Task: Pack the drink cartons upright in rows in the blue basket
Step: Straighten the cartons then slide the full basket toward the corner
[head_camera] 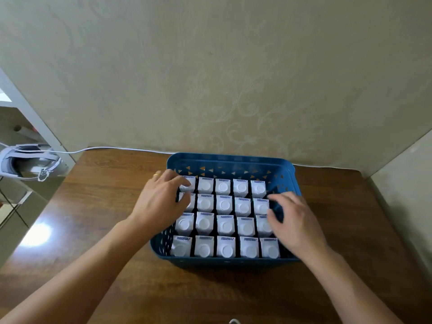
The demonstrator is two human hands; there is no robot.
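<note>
I think the risk is that my left hand point(161, 197), fingers bent over the far-left cartons point(225, 224), or my right hand point(292, 220), fingers loosely curved at the right column, pushes a carton crooked; neither grip clearly holds one. The white cartons stand upright, four rows of five, filling the blue basket point(230, 161) on the table point(105, 206).
</note>
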